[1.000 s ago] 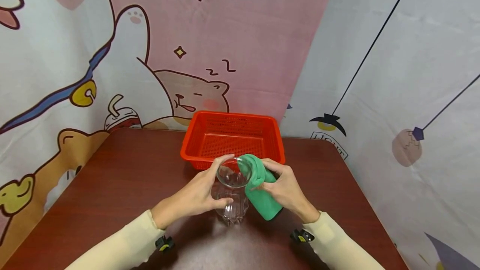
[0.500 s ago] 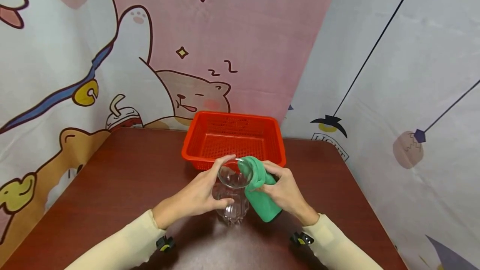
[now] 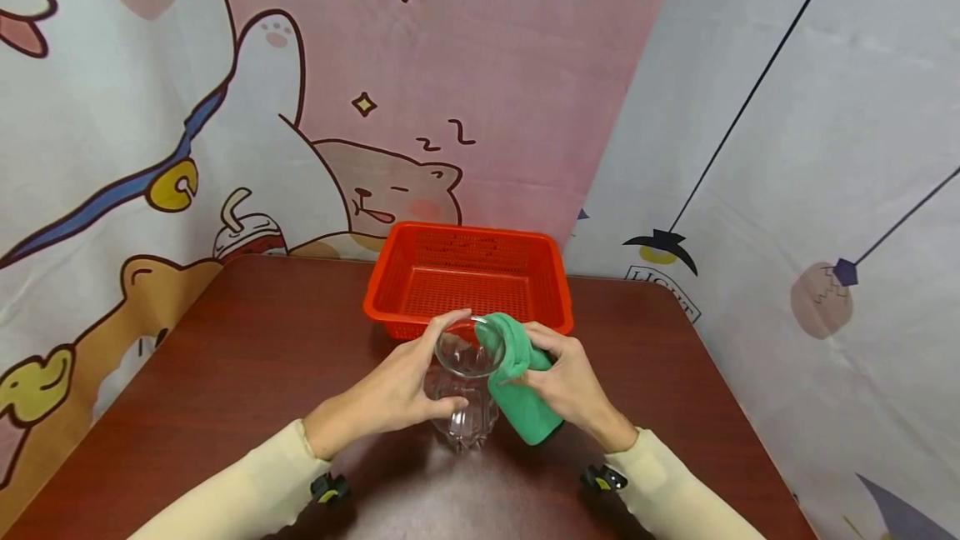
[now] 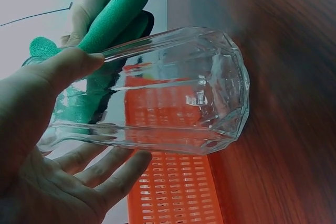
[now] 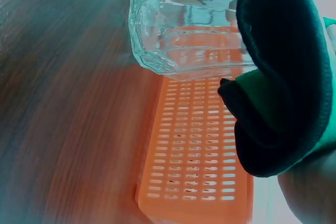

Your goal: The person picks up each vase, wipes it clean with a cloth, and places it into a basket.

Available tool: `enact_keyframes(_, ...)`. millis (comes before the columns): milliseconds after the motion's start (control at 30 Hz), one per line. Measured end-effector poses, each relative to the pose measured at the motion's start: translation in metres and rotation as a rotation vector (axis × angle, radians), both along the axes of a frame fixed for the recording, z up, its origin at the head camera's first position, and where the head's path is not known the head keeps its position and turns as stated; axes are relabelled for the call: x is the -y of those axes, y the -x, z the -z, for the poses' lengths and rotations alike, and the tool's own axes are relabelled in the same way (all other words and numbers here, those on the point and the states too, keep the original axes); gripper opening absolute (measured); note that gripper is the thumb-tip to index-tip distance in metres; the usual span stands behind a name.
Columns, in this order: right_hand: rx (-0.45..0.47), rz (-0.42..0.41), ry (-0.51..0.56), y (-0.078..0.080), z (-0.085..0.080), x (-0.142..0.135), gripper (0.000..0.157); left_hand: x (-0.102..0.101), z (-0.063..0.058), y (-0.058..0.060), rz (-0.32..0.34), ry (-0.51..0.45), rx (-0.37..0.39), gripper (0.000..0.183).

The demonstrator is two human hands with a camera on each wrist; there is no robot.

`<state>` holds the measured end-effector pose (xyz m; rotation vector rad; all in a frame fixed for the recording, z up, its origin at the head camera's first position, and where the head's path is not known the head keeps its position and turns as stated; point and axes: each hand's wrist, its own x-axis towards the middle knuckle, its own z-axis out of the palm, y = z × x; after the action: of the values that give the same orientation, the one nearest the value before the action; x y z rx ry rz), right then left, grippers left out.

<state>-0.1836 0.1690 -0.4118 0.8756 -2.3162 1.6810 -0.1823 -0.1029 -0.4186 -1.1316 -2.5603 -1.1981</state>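
A clear glass vase (image 3: 468, 415) with a faceted body and a round, wide mouth is held upright in front of me. My left hand (image 3: 393, 386) grips it from the left, thumb on the near side and fingers around the far side, as the left wrist view also shows. In my right hand (image 3: 573, 377) is a folded green cloth (image 3: 525, 407) with a dark edge, pinched over the right side of the vase's rim. Part of the cloth reaches inside the mouth and shows green through the glass (image 4: 210, 87). The right wrist view shows the hanging cloth folds (image 5: 283, 66) beside the vase.
Behind the vase, a red perforated plastic basket (image 3: 555, 273) stands on the dark reddish-brown table (image 3: 285, 340). A cartoon-printed curtain (image 3: 525, 65) hangs along the table's back and sides. Dark wrist devices (image 3: 330, 487) sit below both cuffs.
The cloth's hanging end has shifted slightly left and down with a small motion of the right hand. My left hand and the vase keep nearly the same place.
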Motion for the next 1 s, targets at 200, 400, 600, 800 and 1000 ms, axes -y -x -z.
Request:
enact_keyframes(200, 0.022, -0.008, -0.043, 0.0, 0.004, -0.001, 0.048, -0.001, -0.001, -0.002, 0.002, -0.002, 0.0, 0.113)
enact_keyframes(400, -0.018, 0.006, -0.174, 0.011, 0.026, -0.006, 0.046, -0.001, -0.002, -0.003, -0.016, -0.006, 0.013, 0.114)
enact_keyframes(600, -0.099, -0.014, -0.344, 0.017, 0.039, -0.011, 0.046, -0.001, -0.002, -0.002, -0.015, -0.005, 0.019, 0.113)
enact_keyframes(800, -0.085, -0.032, -0.418, 0.017, 0.046, -0.015, 0.042, -0.002, -0.001, -0.002, 0.0, -0.026, 0.027, 0.113)
enact_keyframes(1000, -0.123, -0.072, -0.496, 0.019, 0.054, -0.018, 0.037, -0.001, 0.0, -0.002, 0.006, -0.033, 0.023, 0.113)
